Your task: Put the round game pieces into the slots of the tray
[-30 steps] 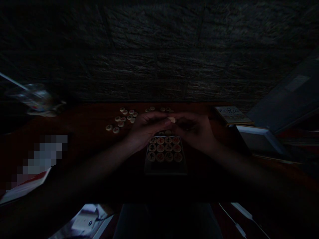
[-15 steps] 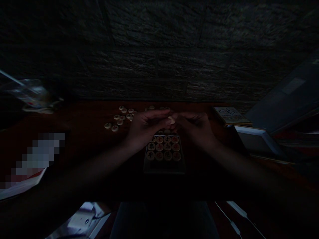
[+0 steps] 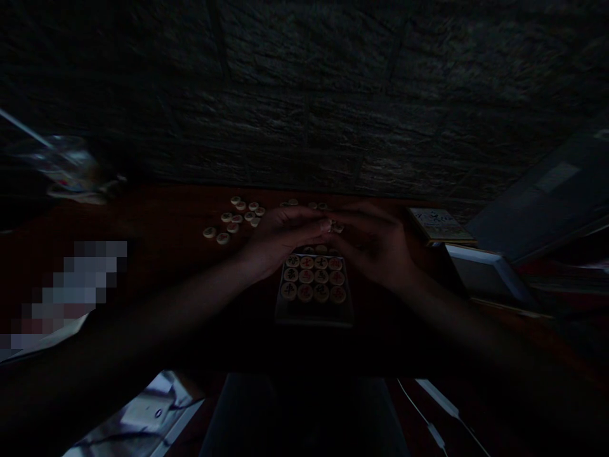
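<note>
In the dim head view, my left hand (image 3: 285, 231) is closed in a pinch over the table, its fingertips on a round Chinese chess piece (image 3: 337, 226). My right hand (image 3: 373, 241) curves around the same piece from the right, thumb and fingers apart with a dark gap between them. Below both hands lies a shallow tray (image 3: 314, 315) holding rows of Chinese chess pieces with red and black characters; its front strip is dark. A few more pieces (image 3: 321, 249) sit just behind the tray, partly covered by my hands.
Several loose pieces (image 3: 233, 227) lie scattered at the left back, others (image 3: 318, 206) behind my hands. A plastic cup with a straw (image 3: 71, 165) stands far left. At right are a printed box (image 3: 440, 222) and an open box part (image 3: 490, 273). A stone wall (image 3: 304, 127) rises behind.
My right thumb and fingers have spread apart, showing more of the piece at my left fingertips. The view has shifted slightly; the tray and the loose pieces keep their arrangement.
</note>
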A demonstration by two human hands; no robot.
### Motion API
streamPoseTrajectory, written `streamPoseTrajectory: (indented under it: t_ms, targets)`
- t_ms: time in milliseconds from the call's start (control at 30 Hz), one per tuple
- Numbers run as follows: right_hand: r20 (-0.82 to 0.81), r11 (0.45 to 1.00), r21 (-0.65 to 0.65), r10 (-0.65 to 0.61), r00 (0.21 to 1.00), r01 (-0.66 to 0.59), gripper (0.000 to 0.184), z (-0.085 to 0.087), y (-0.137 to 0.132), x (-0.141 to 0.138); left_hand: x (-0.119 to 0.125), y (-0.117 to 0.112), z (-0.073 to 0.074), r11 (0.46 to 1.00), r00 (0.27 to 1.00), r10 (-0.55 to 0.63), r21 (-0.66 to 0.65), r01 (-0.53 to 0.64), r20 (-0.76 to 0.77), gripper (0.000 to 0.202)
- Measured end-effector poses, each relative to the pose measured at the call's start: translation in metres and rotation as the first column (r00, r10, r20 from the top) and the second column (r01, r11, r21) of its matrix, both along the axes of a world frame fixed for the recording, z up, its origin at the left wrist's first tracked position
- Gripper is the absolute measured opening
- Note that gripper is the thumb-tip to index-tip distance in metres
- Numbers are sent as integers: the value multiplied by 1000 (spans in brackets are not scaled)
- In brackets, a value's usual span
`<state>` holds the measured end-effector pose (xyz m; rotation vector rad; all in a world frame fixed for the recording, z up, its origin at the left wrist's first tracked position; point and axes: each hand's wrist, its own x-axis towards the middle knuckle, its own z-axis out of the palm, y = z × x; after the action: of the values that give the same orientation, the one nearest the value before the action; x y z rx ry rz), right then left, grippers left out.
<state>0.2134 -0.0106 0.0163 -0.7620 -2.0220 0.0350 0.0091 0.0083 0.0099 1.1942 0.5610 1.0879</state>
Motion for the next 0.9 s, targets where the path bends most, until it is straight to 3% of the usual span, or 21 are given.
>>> streamPoseTrajectory:
  t_ms: [233, 333, 433, 533, 700, 900]
  targets:
    - [23, 999, -49, -18, 1000, 19, 31, 6, -7, -1, 1, 1, 4, 1000, 998, 12, -18, -11, 65, 25]
    - [21, 997, -79, -18, 1000, 20, 31, 10, -11, -2, -1, 2, 5, 1000, 999, -9, -17, 10, 44, 25]
    - [17, 994, -108, -1, 1000, 3, 28, 16, -17, -5, -2, 4, 4, 999, 998, 46, 19, -46, -29, 22]
    - [36, 965, -246, 100, 994, -88, 25, 19, -27, -10, -3, 8, 1, 988, 980, 139, 84, -127, -146, 23]
    - [184, 846, -488, 342, 922, -217, 16, 15, -45, -25, -2, 11, -5, 983, 955, 159, 129, -130, -249, 28]
    - [299, 866, -442, 388, 872, -234, 16, 11, -54, -37, -3, 11, -7, 973, 950, 162, 206, -107, -268, 31]
